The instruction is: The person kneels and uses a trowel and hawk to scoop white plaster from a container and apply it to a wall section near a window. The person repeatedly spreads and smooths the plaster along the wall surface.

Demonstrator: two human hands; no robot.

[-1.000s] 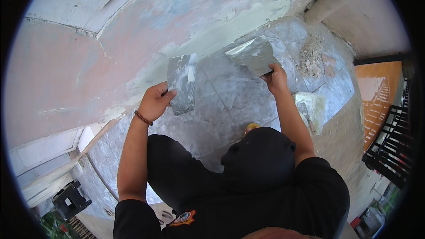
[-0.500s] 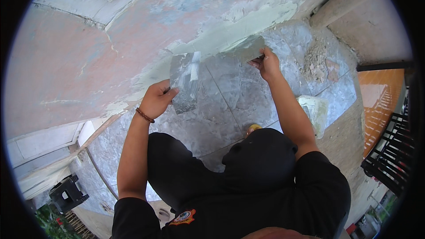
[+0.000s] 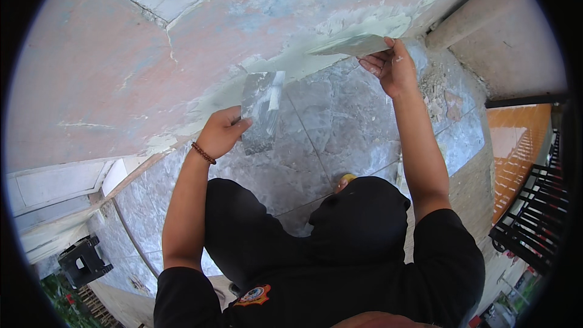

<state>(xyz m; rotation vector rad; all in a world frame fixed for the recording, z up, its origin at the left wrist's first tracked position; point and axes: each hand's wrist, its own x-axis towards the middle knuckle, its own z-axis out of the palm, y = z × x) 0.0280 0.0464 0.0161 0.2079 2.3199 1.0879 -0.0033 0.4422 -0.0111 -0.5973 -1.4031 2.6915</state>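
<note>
My left hand (image 3: 221, 133), with a beaded bracelet at the wrist, grips an upright rectangular metal plate (image 3: 261, 106) streaked with white putty, held above the grey tiled floor. Farther forward and right, my right hand (image 3: 395, 73) pinches a second thin metal plate (image 3: 349, 45), tilted nearly flat against the low part of the wall, on a band of pale green-white putty (image 3: 231, 85). Above that band the wall (image 3: 103, 103) is patchy pink and blue with cracks. White smears show on my right fingers.
Plaster debris (image 3: 437, 100) lies on the tiles (image 3: 310, 188) by the right-hand corner, near a pillar (image 3: 461, 18). A pale object is mostly hidden behind my right arm. A black plastic stool (image 3: 82, 261) stands at lower left, a black railing (image 3: 528, 206) at right. My knees are bent below my hands.
My right hand has moved forward, up and right, bringing its plate from over the tiles onto the wall's putty band. My left hand and plate have shifted slightly right.
</note>
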